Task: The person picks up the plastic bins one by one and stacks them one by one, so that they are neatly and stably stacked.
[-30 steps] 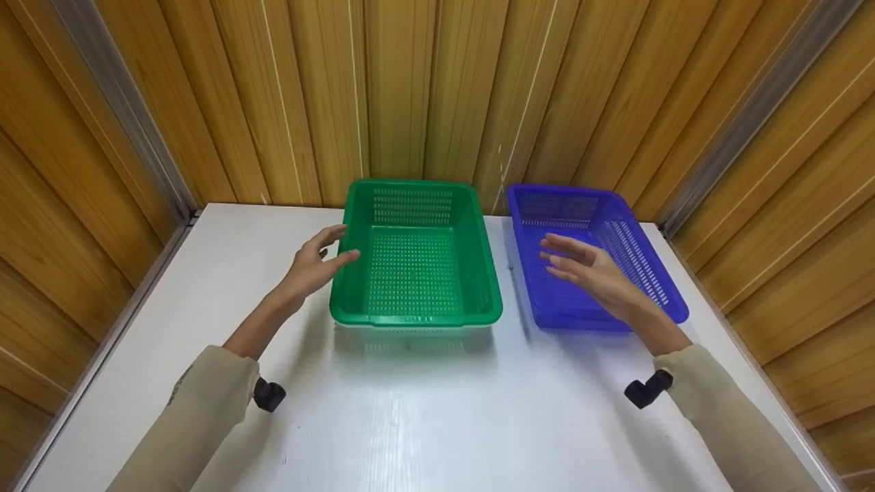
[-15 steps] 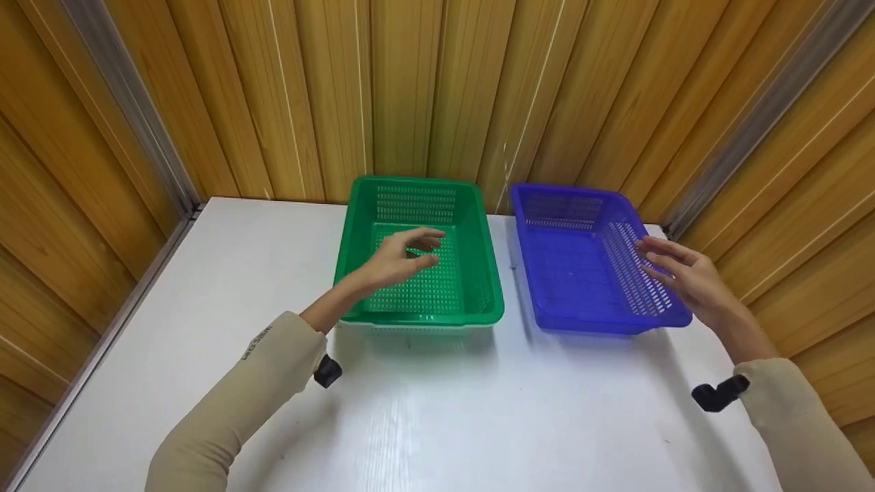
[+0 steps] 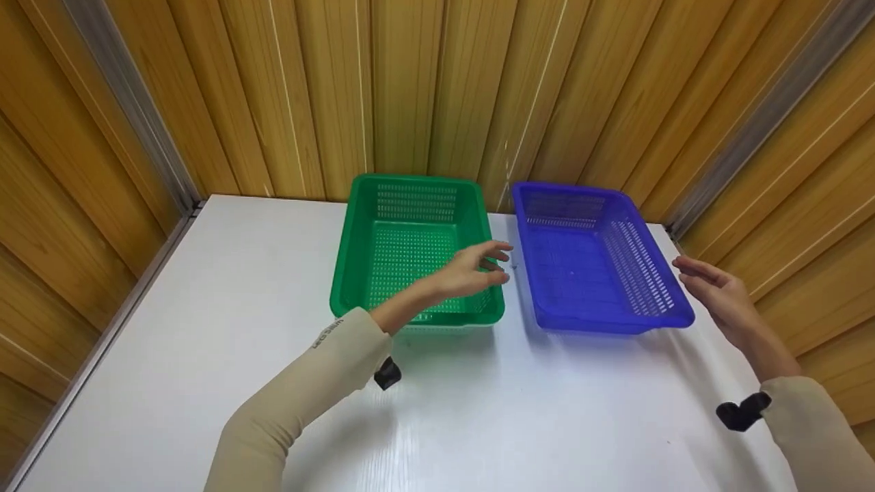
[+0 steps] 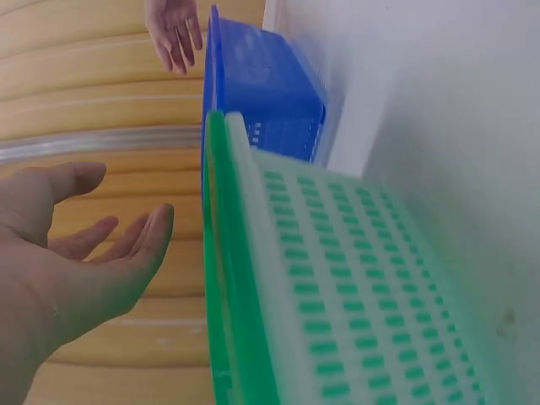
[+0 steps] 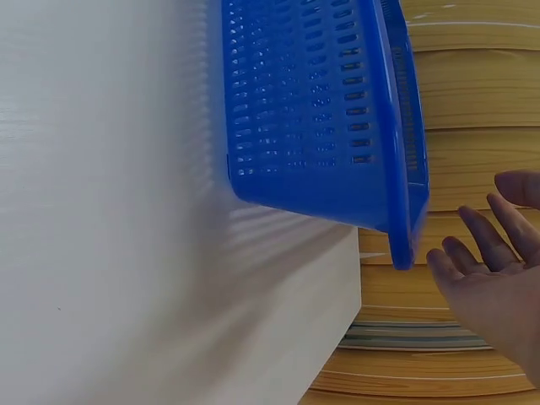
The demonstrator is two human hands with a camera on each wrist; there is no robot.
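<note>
From the head view, your left hand (image 3: 472, 268) hovers over the right rim of the green basket (image 3: 355, 273), fingers loosely spread and holding nothing. Your right hand (image 3: 718, 294) hangs just beside the right edge of the blue basket (image 3: 567, 273), fingers straight and apart, also empty; whether it touches the rim you cannot tell from here. Both baskets sit side by side on the white table (image 3: 239, 307), near the wooden wall (image 3: 410, 89), the green one on your left, the blue one on your right, a narrow gap between them.

In the left wrist view, your left hand (image 4: 67, 270) is spread with relaxed fingers, just beside the green basket's (image 4: 337, 304) rim and not gripping it. The blue basket (image 4: 261, 93) lies beyond, with your right hand (image 4: 175, 32) past it.

In the right wrist view, your right hand (image 5: 494, 287) shows spread fingers close to the blue basket's (image 5: 312, 110) rim, a small gap visible between them. The basket rests on the table (image 5: 110, 211).
</note>
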